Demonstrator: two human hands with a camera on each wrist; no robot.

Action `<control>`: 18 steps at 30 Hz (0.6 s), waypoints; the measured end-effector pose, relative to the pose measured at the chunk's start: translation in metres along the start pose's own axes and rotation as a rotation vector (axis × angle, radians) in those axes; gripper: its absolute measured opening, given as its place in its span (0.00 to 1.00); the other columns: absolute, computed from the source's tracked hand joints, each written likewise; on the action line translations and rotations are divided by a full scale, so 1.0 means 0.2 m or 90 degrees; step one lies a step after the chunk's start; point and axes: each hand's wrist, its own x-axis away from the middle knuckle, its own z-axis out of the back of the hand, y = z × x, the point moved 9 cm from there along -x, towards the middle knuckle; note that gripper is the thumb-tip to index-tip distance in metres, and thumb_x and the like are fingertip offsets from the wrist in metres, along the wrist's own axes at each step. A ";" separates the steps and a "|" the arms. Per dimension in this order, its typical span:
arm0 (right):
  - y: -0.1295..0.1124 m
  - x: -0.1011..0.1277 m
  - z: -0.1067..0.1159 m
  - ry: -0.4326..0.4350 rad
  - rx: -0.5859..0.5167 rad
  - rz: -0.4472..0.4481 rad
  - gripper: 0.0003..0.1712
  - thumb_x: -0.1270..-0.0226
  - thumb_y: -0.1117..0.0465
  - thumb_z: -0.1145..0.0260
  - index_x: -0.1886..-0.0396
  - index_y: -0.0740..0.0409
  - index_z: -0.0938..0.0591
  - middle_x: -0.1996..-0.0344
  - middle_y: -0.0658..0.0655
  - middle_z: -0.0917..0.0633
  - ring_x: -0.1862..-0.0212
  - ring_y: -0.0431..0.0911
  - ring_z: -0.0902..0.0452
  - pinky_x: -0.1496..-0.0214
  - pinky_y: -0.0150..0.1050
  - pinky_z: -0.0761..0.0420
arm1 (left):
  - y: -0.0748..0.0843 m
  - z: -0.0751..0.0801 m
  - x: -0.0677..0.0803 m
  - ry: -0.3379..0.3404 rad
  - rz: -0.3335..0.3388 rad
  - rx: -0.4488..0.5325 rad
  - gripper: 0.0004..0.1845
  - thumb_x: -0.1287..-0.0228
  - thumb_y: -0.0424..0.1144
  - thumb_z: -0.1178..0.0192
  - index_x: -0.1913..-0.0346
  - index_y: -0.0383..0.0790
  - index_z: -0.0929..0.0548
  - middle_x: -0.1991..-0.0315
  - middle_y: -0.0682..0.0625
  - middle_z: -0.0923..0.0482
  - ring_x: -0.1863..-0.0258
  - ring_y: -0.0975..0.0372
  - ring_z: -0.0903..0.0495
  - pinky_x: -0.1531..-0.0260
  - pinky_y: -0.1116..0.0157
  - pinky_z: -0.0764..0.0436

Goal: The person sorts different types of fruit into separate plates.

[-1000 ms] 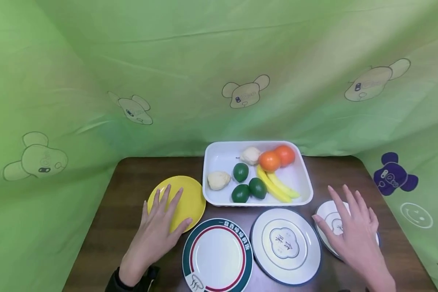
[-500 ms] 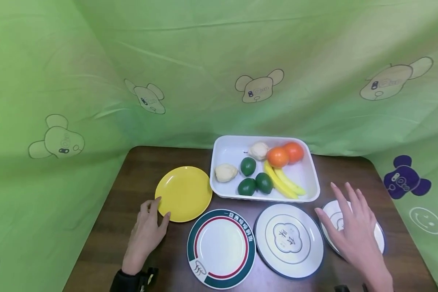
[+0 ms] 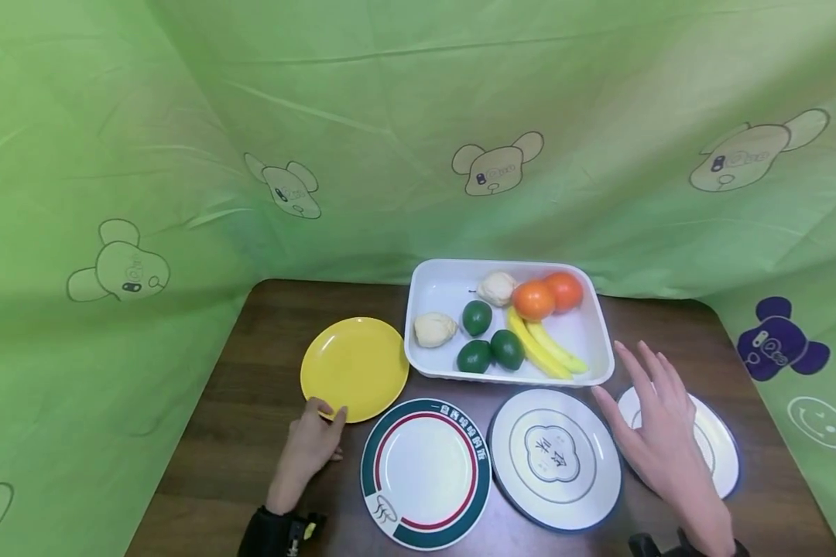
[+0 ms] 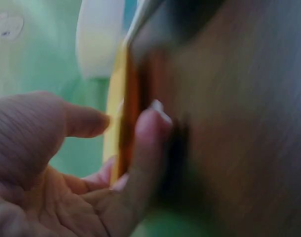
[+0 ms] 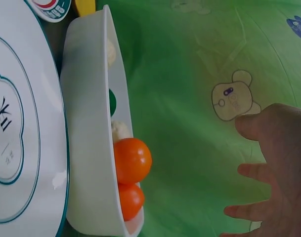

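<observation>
My left hand (image 3: 315, 439) is at the near rim of the yellow plate (image 3: 355, 363). In the left wrist view the thumb (image 4: 83, 121) and a finger pinch the yellow plate (image 4: 115, 98) by its edge. My right hand (image 3: 658, 422) hovers open with spread fingers over the gap between the blue-rimmed white plate (image 3: 553, 456) and the small white plate (image 3: 714, 441). The right wrist view shows that hand (image 5: 274, 173) holding nothing, beside the white tray (image 5: 86, 123).
The white tray (image 3: 435, 290) at the back holds two oranges (image 3: 535, 299), bananas (image 3: 539, 348), three green fruits (image 3: 491, 352) and two pale lumpy fruits (image 3: 435, 329). A green-and-red-rimmed plate (image 3: 425, 468) lies near the table's front edge. Green cloth walls enclose the brown table.
My left hand slid back off the top of the yellow plate to its near rim and took hold of it. My right hand shifted left, partly off the small white plate.
</observation>
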 end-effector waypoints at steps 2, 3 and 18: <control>-0.03 -0.02 -0.02 -0.001 -0.016 0.016 0.41 0.27 0.51 0.34 0.19 0.50 0.38 0.21 0.70 0.43 0.22 0.72 0.53 0.32 0.80 0.58 | 0.01 -0.08 0.03 -0.015 -0.007 0.041 0.22 0.25 0.49 0.39 0.48 0.33 0.31 0.80 0.49 0.22 0.86 0.60 0.18 0.82 0.64 0.19; -0.05 -0.03 -0.03 -0.001 -0.026 0.027 0.41 0.27 0.52 0.33 0.19 0.50 0.38 0.22 0.70 0.43 0.23 0.72 0.53 0.32 0.79 0.57 | 0.01 -0.12 0.04 -0.022 -0.014 0.052 0.24 0.26 0.51 0.38 0.46 0.33 0.31 0.79 0.49 0.22 0.85 0.60 0.19 0.82 0.64 0.20; -0.40 -0.44 -0.57 -0.229 -0.075 0.185 0.35 0.24 0.48 0.36 0.24 0.55 0.32 0.28 0.60 0.28 0.27 0.58 0.35 0.28 0.61 0.36 | 0.13 -0.31 0.09 -0.088 -0.220 -0.003 0.12 0.28 0.39 0.36 0.48 0.37 0.21 0.72 0.56 0.25 0.74 0.67 0.28 0.73 0.69 0.26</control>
